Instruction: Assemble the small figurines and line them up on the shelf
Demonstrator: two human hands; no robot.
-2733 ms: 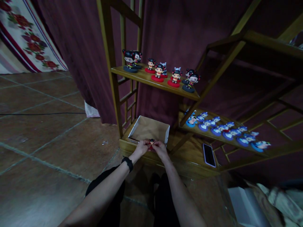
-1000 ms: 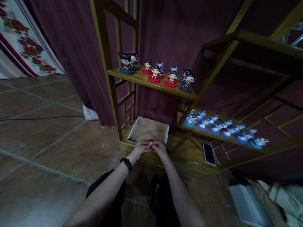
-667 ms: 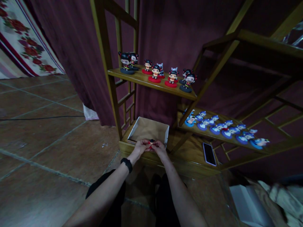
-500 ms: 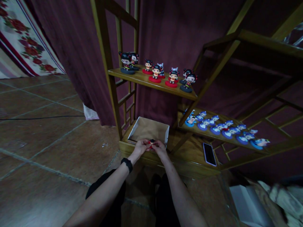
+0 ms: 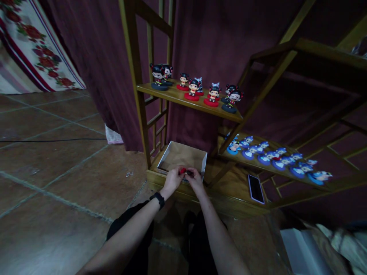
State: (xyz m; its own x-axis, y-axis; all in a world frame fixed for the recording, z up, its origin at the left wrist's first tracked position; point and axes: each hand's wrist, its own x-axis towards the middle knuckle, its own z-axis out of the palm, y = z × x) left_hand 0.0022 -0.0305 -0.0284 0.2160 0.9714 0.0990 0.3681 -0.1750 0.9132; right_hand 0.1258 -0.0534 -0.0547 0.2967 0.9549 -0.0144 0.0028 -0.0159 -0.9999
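Observation:
A small red-and-black figurine (image 5: 187, 172) lies on its side between my two hands, over the front edge of an open cardboard box (image 5: 190, 150). My left hand (image 5: 173, 179), with a black band at the wrist, pinches the figurine's red end. Closed around its dark end is my right hand (image 5: 195, 180). Fingers cover much of the figurine, so its details are hidden. The box stands on the bottom board of a wooden shelf unit, and its visible inside is plain brown.
Black-haired figurines (image 5: 193, 88) on red and dark bases stand on the upper shelf (image 5: 174, 96). Several blue-and-white figurines (image 5: 268, 156) line the lower right shelf. A phone (image 5: 255, 189) lies on the bottom board. A white box (image 5: 304, 248) sits at the lower right.
The figurine, upright between my fingers before, is now turned sideways with its dark end toward my right hand. The whole view has shifted slightly.

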